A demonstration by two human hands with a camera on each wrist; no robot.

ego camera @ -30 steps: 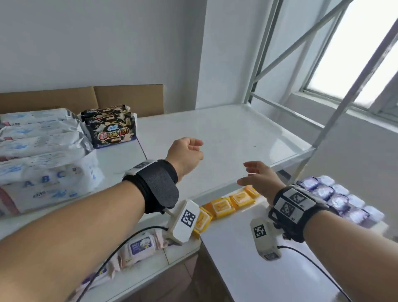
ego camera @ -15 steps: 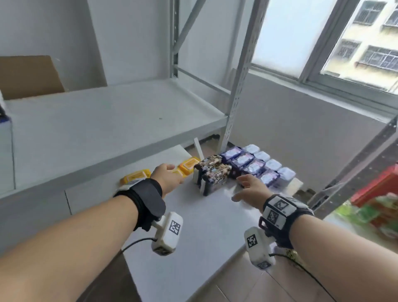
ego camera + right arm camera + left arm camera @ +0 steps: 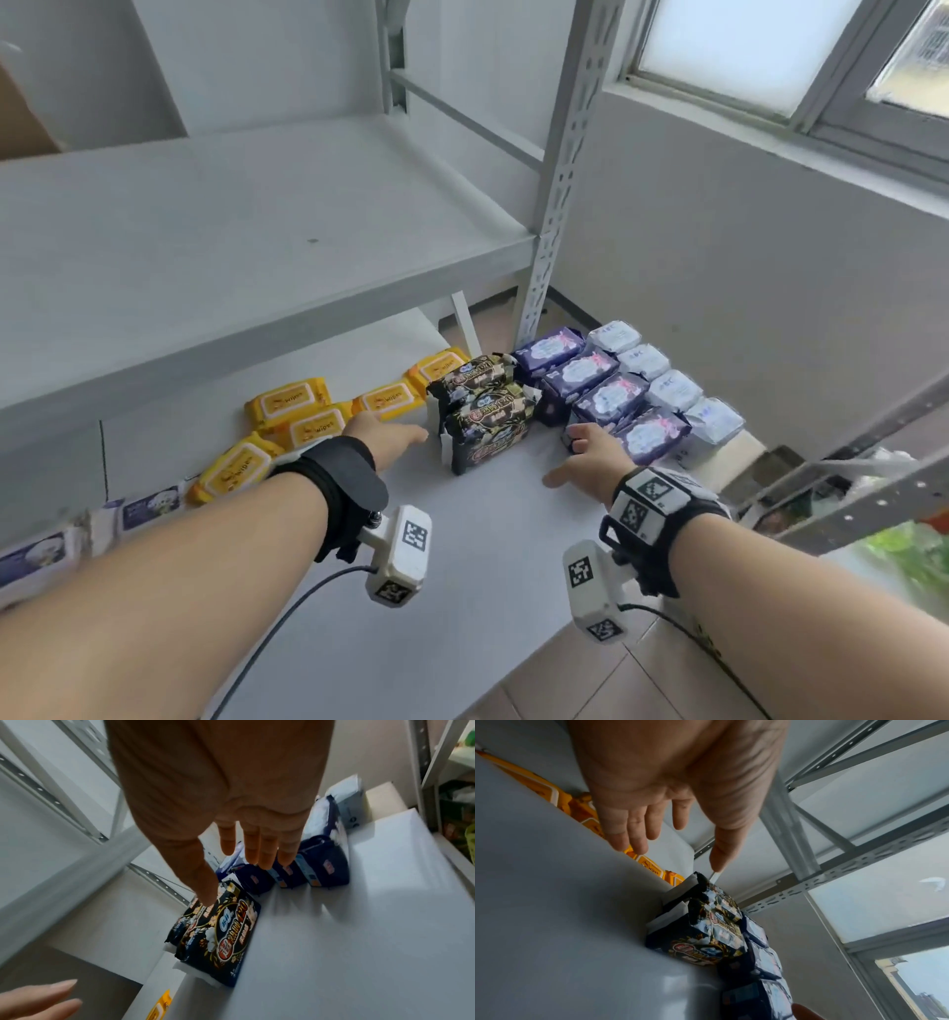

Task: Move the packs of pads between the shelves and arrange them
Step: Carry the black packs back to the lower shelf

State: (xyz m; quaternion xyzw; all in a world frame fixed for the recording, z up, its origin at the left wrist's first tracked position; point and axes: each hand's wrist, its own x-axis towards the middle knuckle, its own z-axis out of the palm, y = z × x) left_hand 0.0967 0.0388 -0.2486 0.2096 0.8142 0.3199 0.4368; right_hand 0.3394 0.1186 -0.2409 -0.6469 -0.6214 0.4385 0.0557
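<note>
Two black packs of pads (image 3: 482, 413) stand side by side on the white lower shelf (image 3: 462, 565). My left hand (image 3: 403, 439) reaches toward their left side with straight fingers, holding nothing; in the left wrist view the left hand (image 3: 670, 841) hovers just short of the black packs (image 3: 706, 925). My right hand (image 3: 577, 455) is spread to their right. Its fingers (image 3: 259, 858) hang over dark purple packs (image 3: 303, 866) and its thumb over the black packs (image 3: 223, 933). A row of purple packs (image 3: 590, 383) and pale blue packs (image 3: 667, 388) lies beyond.
Yellow wipes packs (image 3: 303, 408) lie along the back left of the lower shelf. The upper shelf (image 3: 246, 241) overhangs them, carried by a perforated post (image 3: 554, 205). More packs (image 3: 149, 509) sit at far left. Another rack (image 3: 873, 493) stands at right, over tiled floor (image 3: 590, 683).
My view has dropped from the upper shelf to the lower one. Both hands have come down and forward, either side of the black packs.
</note>
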